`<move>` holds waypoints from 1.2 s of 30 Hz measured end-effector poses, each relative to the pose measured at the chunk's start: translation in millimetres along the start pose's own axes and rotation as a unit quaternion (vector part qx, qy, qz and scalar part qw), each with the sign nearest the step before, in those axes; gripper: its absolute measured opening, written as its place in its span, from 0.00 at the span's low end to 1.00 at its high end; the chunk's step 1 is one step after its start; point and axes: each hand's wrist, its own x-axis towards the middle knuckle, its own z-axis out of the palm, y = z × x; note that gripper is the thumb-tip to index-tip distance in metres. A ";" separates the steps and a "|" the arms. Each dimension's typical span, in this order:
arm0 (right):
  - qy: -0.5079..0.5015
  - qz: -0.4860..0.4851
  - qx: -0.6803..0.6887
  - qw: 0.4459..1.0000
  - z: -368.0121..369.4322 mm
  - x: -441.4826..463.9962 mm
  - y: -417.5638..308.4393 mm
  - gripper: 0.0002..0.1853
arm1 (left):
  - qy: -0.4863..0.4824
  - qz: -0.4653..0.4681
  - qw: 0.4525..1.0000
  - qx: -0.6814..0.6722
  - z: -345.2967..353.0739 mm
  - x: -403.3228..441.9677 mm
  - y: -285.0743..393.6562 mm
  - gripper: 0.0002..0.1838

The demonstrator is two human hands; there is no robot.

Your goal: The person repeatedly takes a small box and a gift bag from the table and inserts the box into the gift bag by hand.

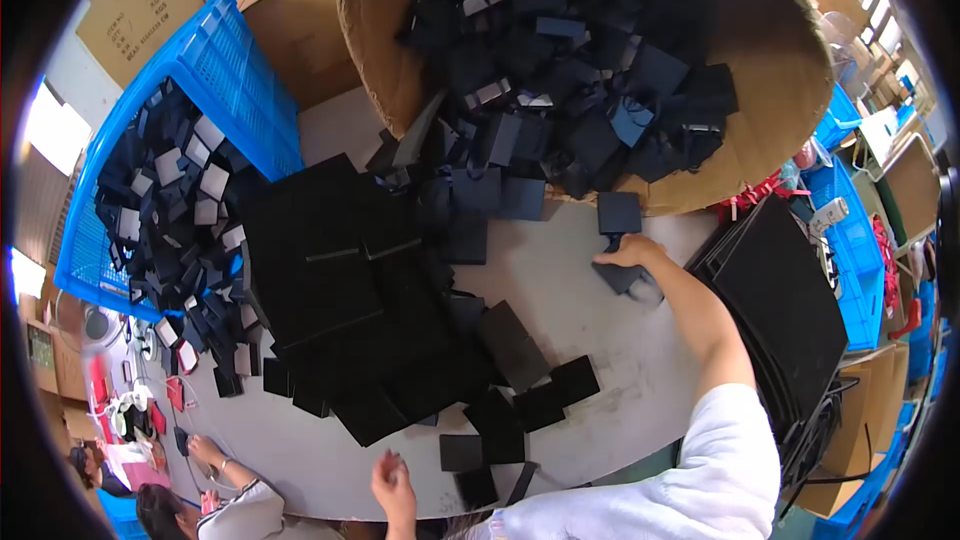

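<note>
My right hand (632,252) reaches across the grey table (560,290), its fingers closed on a small dark box (617,277). Just above it lies another dark navy piece (619,212), close to the carton's rim. My left hand (392,480) is at the table's near edge, fingers loosely bent and apart, with nothing seen in them. Several small black boxes (461,453) lie to its upper right. Large black flat pieces (340,290) are stacked left of centre.
A big cardboard carton (790,90) of small dark bags lies tipped at the back. The blue crate (90,250) on the left holds many small boxes. Black sheets (775,310) lean at the right. Another person (235,510) works at the lower left.
</note>
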 end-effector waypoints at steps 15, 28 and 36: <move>0.228 -0.574 -0.278 0.736 -8.2 43.4 -363.5 0.31 | -0.064 0.096 0.944 0.310 65.4 62.3 245.7 0.07; 0.222 -0.473 -0.373 0.767 -39.0 -27.4 -174.4 0.28 | -0.068 0.129 0.964 0.221 40.0 60.3 186.9 0.08; 0.109 -0.436 -0.437 0.779 -20.4 -68.3 -68.4 0.32 | -0.112 0.133 0.969 0.177 31.6 18.4 178.1 0.12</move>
